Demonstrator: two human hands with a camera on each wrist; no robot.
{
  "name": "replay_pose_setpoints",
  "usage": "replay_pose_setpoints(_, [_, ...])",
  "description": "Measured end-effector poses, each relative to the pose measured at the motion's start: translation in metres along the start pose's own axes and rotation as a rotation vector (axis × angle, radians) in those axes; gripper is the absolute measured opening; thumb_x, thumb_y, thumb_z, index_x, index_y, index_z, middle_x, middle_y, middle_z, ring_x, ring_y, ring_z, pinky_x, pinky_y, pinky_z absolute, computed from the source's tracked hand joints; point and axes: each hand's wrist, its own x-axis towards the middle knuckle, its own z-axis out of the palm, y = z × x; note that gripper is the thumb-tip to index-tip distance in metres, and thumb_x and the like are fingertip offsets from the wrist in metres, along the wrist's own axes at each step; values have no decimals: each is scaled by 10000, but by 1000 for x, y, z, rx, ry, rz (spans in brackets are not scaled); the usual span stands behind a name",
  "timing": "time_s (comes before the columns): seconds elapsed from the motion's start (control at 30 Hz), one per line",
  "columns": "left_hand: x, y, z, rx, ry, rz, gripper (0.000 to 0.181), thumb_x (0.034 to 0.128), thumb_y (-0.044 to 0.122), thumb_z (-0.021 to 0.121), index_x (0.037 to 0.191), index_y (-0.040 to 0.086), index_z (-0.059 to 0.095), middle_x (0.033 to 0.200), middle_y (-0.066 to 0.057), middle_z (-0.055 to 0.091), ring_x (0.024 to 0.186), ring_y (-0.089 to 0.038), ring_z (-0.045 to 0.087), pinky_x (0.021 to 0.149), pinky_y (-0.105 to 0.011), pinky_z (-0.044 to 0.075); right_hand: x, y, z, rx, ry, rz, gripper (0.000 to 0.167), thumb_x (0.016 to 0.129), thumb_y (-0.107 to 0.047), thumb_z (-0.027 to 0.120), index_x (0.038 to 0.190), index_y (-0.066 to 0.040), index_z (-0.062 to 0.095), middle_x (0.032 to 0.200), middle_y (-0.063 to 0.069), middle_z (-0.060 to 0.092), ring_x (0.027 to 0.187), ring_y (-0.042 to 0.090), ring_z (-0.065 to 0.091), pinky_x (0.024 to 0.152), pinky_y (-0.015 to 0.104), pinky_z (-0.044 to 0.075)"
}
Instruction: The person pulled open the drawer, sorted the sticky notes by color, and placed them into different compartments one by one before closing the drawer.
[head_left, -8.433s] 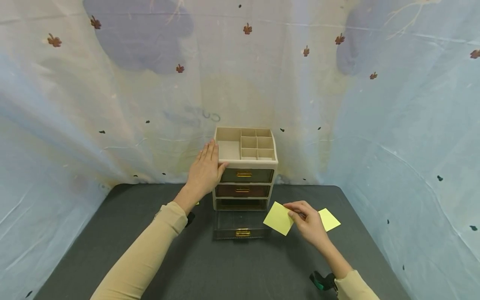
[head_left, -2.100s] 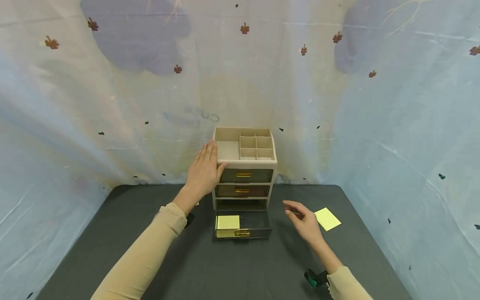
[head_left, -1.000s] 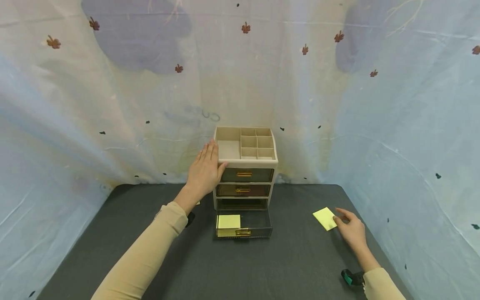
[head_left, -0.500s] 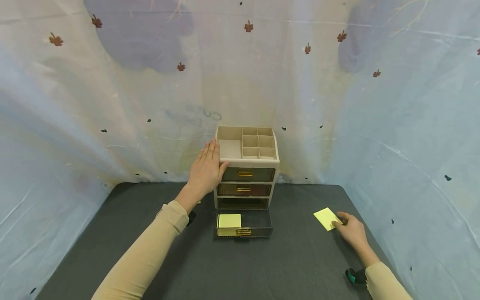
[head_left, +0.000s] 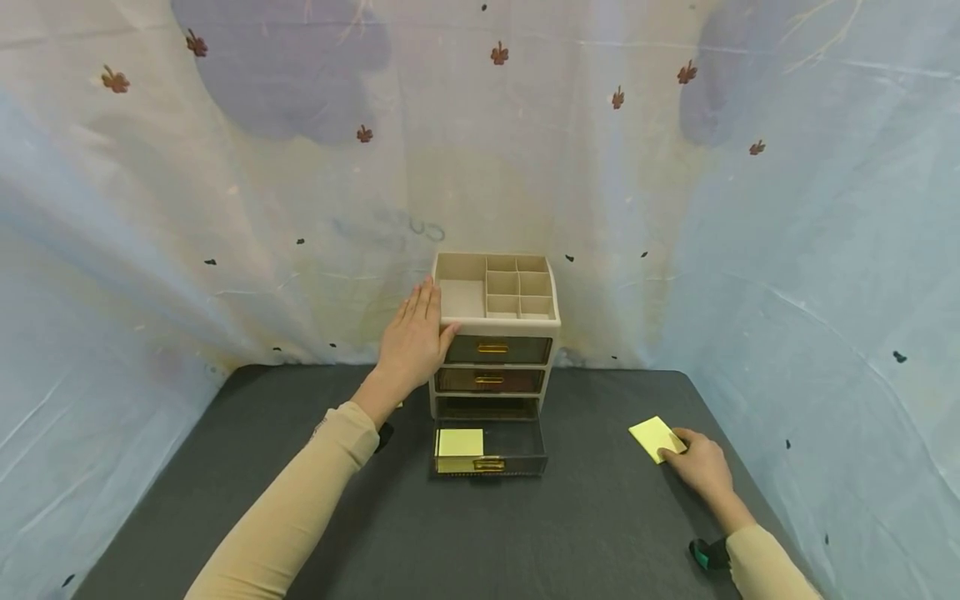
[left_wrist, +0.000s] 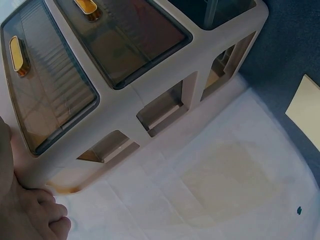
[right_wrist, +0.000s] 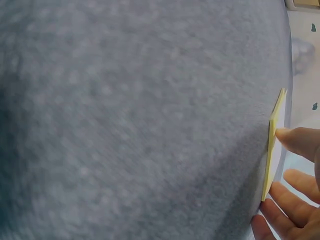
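Note:
A cream desktop drawer organizer (head_left: 497, 325) stands at the back of the dark table. My left hand (head_left: 411, 337) rests against its upper left side, fingers straight along the wall and thumb at the front edge. The bottom drawer (head_left: 517, 446) is pulled out, and a yellow sticky note pad (head_left: 461, 442) lies in its left half. To the right, my right hand (head_left: 701, 462) pinches the near corner of another yellow sticky note pad (head_left: 651, 435) low over the table. In the right wrist view, thumb and fingers are on different edges of this pad (right_wrist: 274, 150).
The organizer's top tray has a large compartment (head_left: 461, 298) and several small ones; two upper drawers (head_left: 492, 365) are closed. Yellow paper (left_wrist: 306, 112) lies left of the organizer, mostly hidden by my left arm in the head view. A printed curtain (head_left: 480, 192) hangs behind.
The pad earlier held by my right hand now lies in the bottom drawer. That hand has moved right and taken hold of the other pad's corner. My left hand stays on the organizer.

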Motion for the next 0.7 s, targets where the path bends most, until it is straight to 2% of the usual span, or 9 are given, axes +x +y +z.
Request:
replay_pose_setpoints(0.37, [0, -1, 1, -9, 8, 5, 788, 1125, 510, 303, 1649, -34, 77, 1729, -192, -9, 1597, -371, 91, 1288, -502, 162, 2, 1, 3, -2, -1, 30, 567, 946, -227, 752, 1373, 111, 594, 1317, 376, 597, 1159, 576, 577, 884, 678, 503])
replay_pose_setpoints(0.7, [1, -1, 0, -13, 19, 15, 788, 1126, 500, 325, 1642, -50, 98, 1726, -208, 27, 1593, -378, 101, 1279, -513, 192, 2, 1, 6, 29, 28, -26, 596, 909, -188, 799, 1366, 129, 585, 1310, 412, 561, 1191, 595, 532, 967, 695, 447])
